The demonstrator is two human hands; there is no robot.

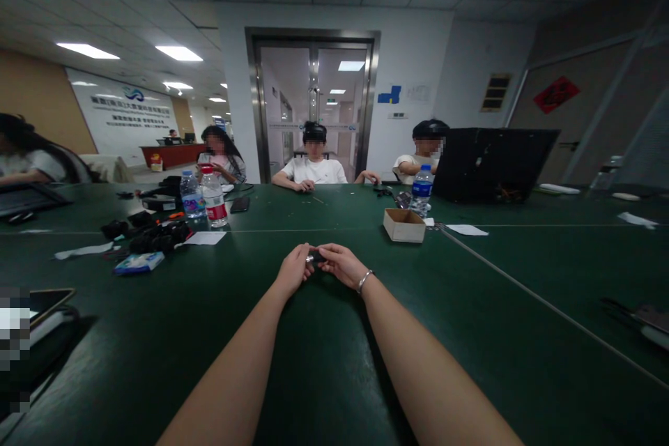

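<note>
My left hand (293, 270) and my right hand (341, 265) meet over the dark green table (334, 362), fingers curled. Together they pinch a small dark object (315, 257) with a shiny metal end; it is too small to name. A silver bracelet (364, 281) sits on my right wrist. Both forearms stretch out from the bottom edge of the view.
An open cardboard box (404, 224) stands beyond my hands, next to a water bottle (421, 190). Two more bottles (208, 196) and black gear (157, 235) lie at the left. A black laptop (491, 164) is at the right. Several people sit across the table.
</note>
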